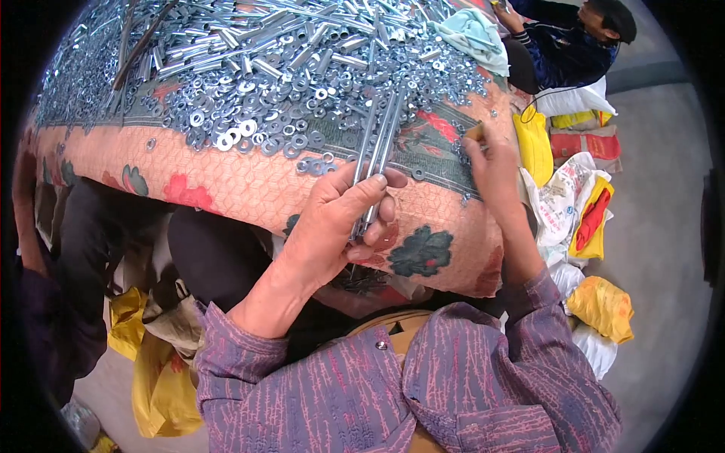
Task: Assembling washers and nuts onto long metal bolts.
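My left hand (336, 208) is closed round a small bundle of long, thin metal rods (374, 147), held upright over the near edge of the cloth-covered table. The thumb lies across the rods, and their upper ends reach toward the pile of parts. My right hand (495, 170) is at the table's right edge, its fingers curled together beside a few small metal pieces (459, 151). A brownish bit shows at its fingertips; what they pinch, if anything, I cannot make out. Loose flat washers (245, 128) lie spread in front of the left hand.
A large heap of metal sleeves (302, 57), rods and washers covers the table's far part. A pale blue cloth (472, 38) lies at the far right. Another person (578, 41) sits beyond it; someone sits at left. Yellow sacks (535, 147) and white sacks line the floor at right.
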Available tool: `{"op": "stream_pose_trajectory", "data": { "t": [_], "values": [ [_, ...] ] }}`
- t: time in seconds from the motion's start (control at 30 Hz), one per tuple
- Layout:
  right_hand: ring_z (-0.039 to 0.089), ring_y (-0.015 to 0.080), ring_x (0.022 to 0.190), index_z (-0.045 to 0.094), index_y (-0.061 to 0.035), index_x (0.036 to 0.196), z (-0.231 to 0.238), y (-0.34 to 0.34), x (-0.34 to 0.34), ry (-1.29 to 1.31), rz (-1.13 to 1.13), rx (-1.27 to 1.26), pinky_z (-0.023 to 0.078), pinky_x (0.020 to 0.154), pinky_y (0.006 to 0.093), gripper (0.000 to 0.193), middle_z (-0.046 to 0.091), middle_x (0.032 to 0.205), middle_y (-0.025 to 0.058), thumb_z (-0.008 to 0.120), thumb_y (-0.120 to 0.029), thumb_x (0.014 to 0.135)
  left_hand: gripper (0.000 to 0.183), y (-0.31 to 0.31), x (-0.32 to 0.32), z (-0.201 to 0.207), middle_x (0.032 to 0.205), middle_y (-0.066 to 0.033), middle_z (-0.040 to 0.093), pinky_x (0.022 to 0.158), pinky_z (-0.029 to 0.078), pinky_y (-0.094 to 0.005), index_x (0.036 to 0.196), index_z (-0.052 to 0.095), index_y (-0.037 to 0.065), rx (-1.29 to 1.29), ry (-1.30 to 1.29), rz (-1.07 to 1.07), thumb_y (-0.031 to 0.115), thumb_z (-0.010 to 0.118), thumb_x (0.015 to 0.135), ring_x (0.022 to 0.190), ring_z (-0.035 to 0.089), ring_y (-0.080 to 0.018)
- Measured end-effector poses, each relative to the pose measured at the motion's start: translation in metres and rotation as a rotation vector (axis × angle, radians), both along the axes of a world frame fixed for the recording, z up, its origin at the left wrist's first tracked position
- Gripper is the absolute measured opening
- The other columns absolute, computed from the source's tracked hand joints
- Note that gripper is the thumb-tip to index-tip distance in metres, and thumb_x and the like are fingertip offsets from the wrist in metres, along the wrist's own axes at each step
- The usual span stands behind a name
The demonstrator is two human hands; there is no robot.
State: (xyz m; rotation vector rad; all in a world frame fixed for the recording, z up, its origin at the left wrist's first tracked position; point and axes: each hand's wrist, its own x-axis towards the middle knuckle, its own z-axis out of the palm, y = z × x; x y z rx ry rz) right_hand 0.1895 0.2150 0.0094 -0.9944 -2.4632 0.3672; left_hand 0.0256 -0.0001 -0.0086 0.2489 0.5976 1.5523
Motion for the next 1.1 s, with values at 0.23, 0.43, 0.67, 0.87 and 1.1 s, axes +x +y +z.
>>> {"op": "stream_pose_trajectory", "data": {
  "t": [0.23,0.43,0.67,0.87,1.1],
  "values": [
    [0.052,0.0029,0.069,0.059,-0.0012,0.088,0.01,-0.004,-0.001,0.373,0.061,-0.412,0.042,0.06,0.0202,0.004,0.061,0.077,-0.0006,0.061,-0.002,0.085,0.025,0.004,-0.001,0.003,0.072,-0.0037,0.057,0.035,0.029,-0.0176,0.116,0.052,-0.001,-0.05,0.004,0.085,0.015,0.052,0.097,0.049,0.045,-0.0051],
    [0.054,0.008,0.064,0.064,-0.0015,0.085,0.005,-0.008,-0.007,0.2,0.093,-0.472,0.043,0.059,0.0244,0.003,0.061,0.073,0.0024,0.063,-0.004,0.083,0.026,0.003,0.001,0.004,0.072,-0.003,0.058,0.036,0.028,-0.0173,0.118,0.052,-0.001,-0.069,0.064,0.082,0.015,0.052,0.097,0.048,0.044,-0.0049],
    [0.06,0.0342,0.073,0.063,-0.0021,0.083,-0.004,0.003,-0.022,-0.117,0.116,-0.042,0.046,0.063,0.0391,0.012,0.062,0.079,0.015,0.066,-0.013,0.078,0.028,0.001,0.002,0.006,0.069,-0.0012,0.058,0.035,0.029,-0.0163,0.113,0.058,-0.002,-0.018,0.185,0.047,0.018,0.053,0.096,0.044,0.043,-0.0029],
    [0.061,0.0366,0.083,0.054,-0.0051,0.097,-0.003,-0.001,-0.031,-0.353,0.166,0.166,0.047,0.072,0.0456,0.017,0.059,0.089,0.0161,0.061,-0.012,0.083,0.025,-0.001,0.008,0.004,0.065,0.001,0.056,0.038,0.025,-0.0165,0.113,0.06,0.001,-0.053,0.304,0.049,0.015,0.058,0.093,0.045,0.042,-0.0024],
    [0.061,0.0335,0.078,0.057,-0.001,0.098,0.008,0.007,-0.021,-0.18,0.341,0.035,0.048,0.064,0.0416,0.015,0.061,0.089,0.0178,0.059,-0.007,0.085,0.019,0.003,0.013,0.0,0.063,0.0017,0.052,0.042,0.033,-0.0201,0.107,0.06,0.001,-0.037,0.291,0.043,0.01,0.061,0.091,0.047,0.044,-0.0034]
  ]
}}
